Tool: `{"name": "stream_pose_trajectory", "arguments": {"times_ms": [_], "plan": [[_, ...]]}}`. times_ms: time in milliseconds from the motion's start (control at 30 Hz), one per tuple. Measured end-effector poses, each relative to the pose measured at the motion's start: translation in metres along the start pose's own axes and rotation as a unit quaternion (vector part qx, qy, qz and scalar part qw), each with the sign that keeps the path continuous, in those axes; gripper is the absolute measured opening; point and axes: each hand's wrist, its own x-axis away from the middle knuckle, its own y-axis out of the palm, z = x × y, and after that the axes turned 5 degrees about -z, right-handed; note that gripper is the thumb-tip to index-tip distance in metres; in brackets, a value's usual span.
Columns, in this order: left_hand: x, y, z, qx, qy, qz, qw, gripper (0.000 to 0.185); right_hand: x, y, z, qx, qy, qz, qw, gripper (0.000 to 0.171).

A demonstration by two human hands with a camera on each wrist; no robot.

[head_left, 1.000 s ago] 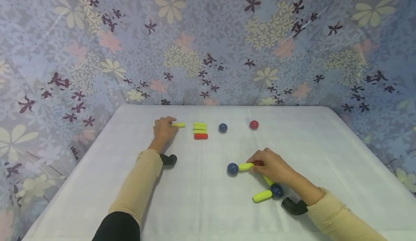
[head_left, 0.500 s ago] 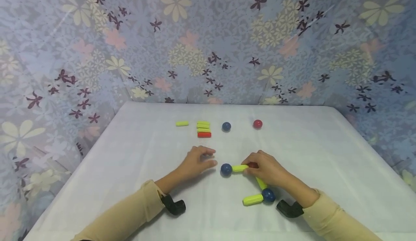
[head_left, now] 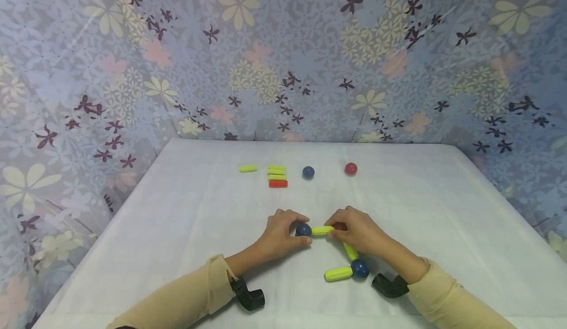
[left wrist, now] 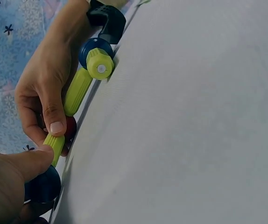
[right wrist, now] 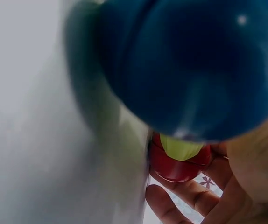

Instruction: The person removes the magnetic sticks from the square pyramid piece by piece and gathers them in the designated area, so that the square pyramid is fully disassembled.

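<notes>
A chain of yellow sticks and balls lies on the white table. My left hand point(head_left: 281, 236) grips the blue ball point(head_left: 303, 230) at its left end, thumb and fingers on either side; in the left wrist view the thumb reaches the yellow stick point(left wrist: 54, 147) beside it. My right hand point(head_left: 361, 230) holds the red ball point(right wrist: 178, 161), mostly covered by fingers in the head view, where that first stick meets a second yellow stick point(head_left: 350, 251). This second stick runs to another blue ball point(head_left: 360, 269), from which a third yellow stick point(head_left: 338, 274) points left.
Farther back lie a single yellow stick point(head_left: 248, 168), a small group of yellow sticks point(head_left: 276, 170) with a red stick point(head_left: 278, 183) in front, a loose blue ball point(head_left: 308, 172) and a loose red ball point(head_left: 351, 169). A patterned cloth point(head_left: 283, 73) hangs behind the table.
My left hand let go of a yellow stick at the back left, came forward and right, and took hold of the chain's left blue ball. The chain shifted slightly left with my right hand.
</notes>
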Motion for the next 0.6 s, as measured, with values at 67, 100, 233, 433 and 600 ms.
{"name": "stream_pose_trajectory", "arguments": {"times_ms": [67, 100, 233, 433, 600], "plan": [[0.0004, -0.0002, 0.0009, 0.001, -0.004, 0.0, 1.0, 0.041, 0.0003, -0.0002, 0.0, 0.001, -0.002, 0.0, 1.0, 0.019], [0.0007, -0.0004, 0.0015, 0.005, -0.008, -0.001, 1.0, 0.039, 0.0005, -0.0002, 0.0001, 0.001, -0.004, 0.001, 1.0, 0.019], [0.0006, -0.0004, 0.0025, 0.014, -0.018, 0.001, 0.9997, 0.037, 0.0008, 0.0003, 0.0008, 0.003, -0.005, 0.003, 1.0, 0.019], [0.0, -0.0023, -0.0016, 0.049, -0.03, -0.008, 0.9983, 0.034, 0.0006, 0.0011, 0.0033, 0.011, -0.015, 0.008, 1.0, 0.019], [0.0018, -0.0053, -0.0062, 0.081, -0.027, -0.015, 0.9962, 0.035, 0.0007, 0.0013, 0.0057, 0.004, -0.009, 0.006, 1.0, 0.02]]}}
